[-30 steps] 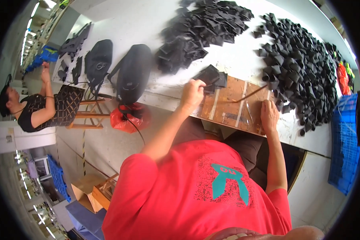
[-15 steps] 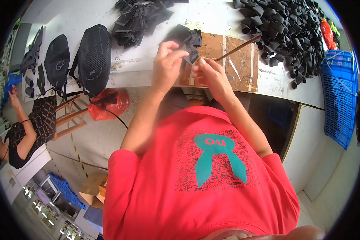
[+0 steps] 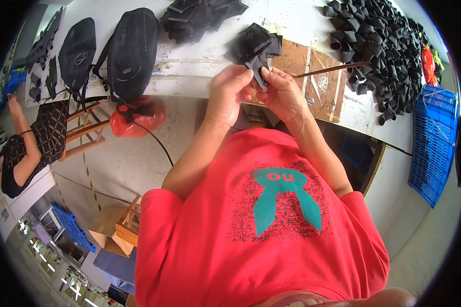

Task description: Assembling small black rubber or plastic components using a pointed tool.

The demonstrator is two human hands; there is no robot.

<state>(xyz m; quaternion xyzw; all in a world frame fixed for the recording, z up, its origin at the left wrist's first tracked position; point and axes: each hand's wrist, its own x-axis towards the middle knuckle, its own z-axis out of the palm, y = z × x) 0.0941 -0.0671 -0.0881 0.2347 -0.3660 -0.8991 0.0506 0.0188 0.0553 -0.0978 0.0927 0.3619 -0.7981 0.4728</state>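
Between my two hands is a small black fabric piece (image 3: 257,73), bent or folded in the middle. My left hand (image 3: 227,97) pinches its left side, thumb on top. From the other side my right hand (image 3: 286,94) grips it between thumb and fingers. A thin brown stick (image 3: 338,68) projects rightward from behind my right fingers; whether they hold it is hidden. Just beyond my hands lies a small heap of flat black pieces (image 3: 252,43), partly on a worn brown board (image 3: 322,94).
A big pile of curled black pieces (image 3: 363,41) covers the right, beside a blue crate (image 3: 435,133). Another black heap (image 3: 194,18) lies at the back. Two black mesh bags (image 3: 132,56) lie left, above a red plastic bag (image 3: 143,120). Another person (image 3: 30,143) is at far left.
My left hand has come down and closed on the black piece, which it only touched with its fingertips before. Both hands are closer together. The whole view has shifted somewhat.
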